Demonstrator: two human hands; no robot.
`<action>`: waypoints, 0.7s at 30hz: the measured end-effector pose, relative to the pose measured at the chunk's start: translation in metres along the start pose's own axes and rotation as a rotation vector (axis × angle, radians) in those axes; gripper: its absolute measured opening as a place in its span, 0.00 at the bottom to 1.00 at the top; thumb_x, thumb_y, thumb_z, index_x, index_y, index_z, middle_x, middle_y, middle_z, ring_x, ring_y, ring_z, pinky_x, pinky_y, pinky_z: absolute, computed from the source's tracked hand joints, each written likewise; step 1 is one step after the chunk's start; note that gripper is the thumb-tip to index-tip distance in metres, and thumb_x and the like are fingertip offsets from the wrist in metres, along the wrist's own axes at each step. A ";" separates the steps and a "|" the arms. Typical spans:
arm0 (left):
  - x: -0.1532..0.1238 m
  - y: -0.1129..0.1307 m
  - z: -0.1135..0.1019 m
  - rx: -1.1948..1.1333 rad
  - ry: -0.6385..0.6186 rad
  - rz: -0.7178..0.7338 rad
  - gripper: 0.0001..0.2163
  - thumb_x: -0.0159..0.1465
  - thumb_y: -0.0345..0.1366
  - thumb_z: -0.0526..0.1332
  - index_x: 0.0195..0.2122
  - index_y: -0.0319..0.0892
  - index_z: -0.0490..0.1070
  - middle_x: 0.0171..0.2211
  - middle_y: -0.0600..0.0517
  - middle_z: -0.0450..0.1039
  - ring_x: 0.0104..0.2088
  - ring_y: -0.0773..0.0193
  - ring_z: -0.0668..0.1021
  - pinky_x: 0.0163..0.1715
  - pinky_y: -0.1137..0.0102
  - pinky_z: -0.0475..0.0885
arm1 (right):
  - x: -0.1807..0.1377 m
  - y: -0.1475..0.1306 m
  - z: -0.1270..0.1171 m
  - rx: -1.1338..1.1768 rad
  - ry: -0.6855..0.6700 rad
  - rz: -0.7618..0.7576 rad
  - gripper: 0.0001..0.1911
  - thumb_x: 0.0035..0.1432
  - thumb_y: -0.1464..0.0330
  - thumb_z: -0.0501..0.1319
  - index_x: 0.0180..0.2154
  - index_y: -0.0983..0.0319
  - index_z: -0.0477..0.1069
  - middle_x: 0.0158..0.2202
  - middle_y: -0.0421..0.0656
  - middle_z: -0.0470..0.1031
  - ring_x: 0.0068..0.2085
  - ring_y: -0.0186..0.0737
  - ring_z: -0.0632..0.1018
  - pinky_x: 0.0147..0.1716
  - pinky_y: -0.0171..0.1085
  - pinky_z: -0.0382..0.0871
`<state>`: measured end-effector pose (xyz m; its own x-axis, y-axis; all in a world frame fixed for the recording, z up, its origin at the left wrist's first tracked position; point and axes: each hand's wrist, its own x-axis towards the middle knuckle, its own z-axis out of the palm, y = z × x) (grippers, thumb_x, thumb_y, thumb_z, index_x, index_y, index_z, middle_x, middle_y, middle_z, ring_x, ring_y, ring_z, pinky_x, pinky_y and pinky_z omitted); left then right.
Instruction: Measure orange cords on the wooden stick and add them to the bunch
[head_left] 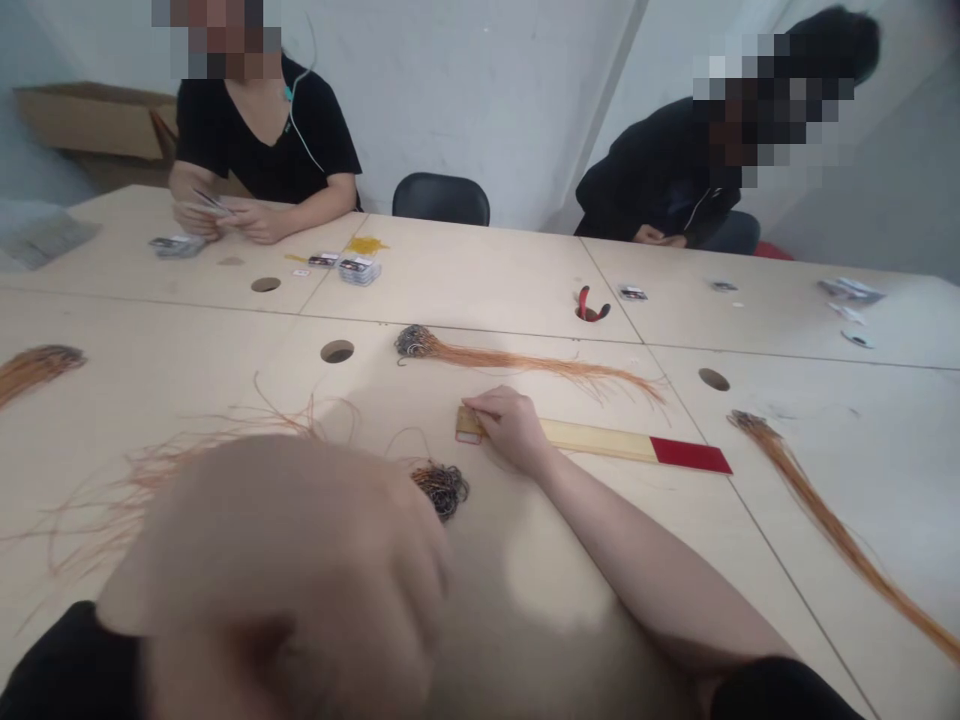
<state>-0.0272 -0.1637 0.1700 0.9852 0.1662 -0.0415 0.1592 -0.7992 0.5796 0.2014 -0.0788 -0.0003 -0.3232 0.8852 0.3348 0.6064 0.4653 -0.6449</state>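
My right hand (510, 428) rests on the table with its fingers curled over the left end of a long flat wooden stick (592, 438) that has a red right end. My left hand (292, 560) is raised very close to the camera, blurred, fingers closed like a fist; what it holds, if anything, I cannot make out. Just beyond it lies a dark tangle of hooks (442, 488) with thin orange strands (172, 470) spreading left. Another orange bundle (525, 362) lies behind the stick.
More orange bundles lie at the right (832, 520) and far left (37, 365). Round holes (337, 351) pierce the table. Red-handled pliers (592, 306) sit mid-table. Two people sit opposite, one handling small packets (358, 268). A black chair (441, 198) stands behind.
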 end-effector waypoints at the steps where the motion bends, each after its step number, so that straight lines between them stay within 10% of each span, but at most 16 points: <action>1: 0.014 -0.013 -0.011 -0.066 -0.062 -0.076 0.12 0.56 0.50 0.55 0.26 0.53 0.75 0.21 0.55 0.73 0.22 0.68 0.72 0.26 0.72 0.66 | 0.000 0.000 0.001 -0.013 -0.006 -0.010 0.14 0.59 0.71 0.53 0.41 0.61 0.75 0.39 0.44 0.77 0.42 0.37 0.73 0.45 0.36 0.65; 5: 0.059 -0.087 -0.020 0.030 -0.069 -0.472 0.09 0.58 0.37 0.55 0.28 0.41 0.73 0.21 0.55 0.69 0.22 0.70 0.66 0.26 0.73 0.61 | -0.001 0.000 0.002 -0.034 -0.008 -0.049 0.14 0.61 0.69 0.52 0.44 0.60 0.74 0.40 0.44 0.76 0.42 0.37 0.73 0.45 0.36 0.64; 10: 0.076 -0.176 0.010 -0.183 -0.069 -0.440 0.07 0.57 0.34 0.55 0.30 0.38 0.70 0.24 0.55 0.68 0.24 0.70 0.67 0.26 0.75 0.60 | -0.004 0.001 0.001 -0.019 0.038 -0.057 0.15 0.62 0.67 0.51 0.46 0.57 0.73 0.45 0.44 0.74 0.46 0.38 0.72 0.47 0.38 0.64; 21: 0.071 -0.208 0.024 -0.772 0.123 -0.311 0.13 0.57 0.38 0.61 0.40 0.36 0.72 0.37 0.49 0.75 0.39 0.67 0.74 0.43 0.72 0.65 | -0.005 0.006 0.006 -0.007 0.083 -0.104 0.15 0.61 0.68 0.53 0.45 0.57 0.73 0.46 0.45 0.72 0.46 0.38 0.71 0.48 0.38 0.65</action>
<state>0.0106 0.0007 0.0266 0.8825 0.4110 -0.2285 0.2904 -0.0941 0.9523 0.2024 -0.0809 -0.0103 -0.3239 0.8292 0.4555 0.5774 0.5546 -0.5992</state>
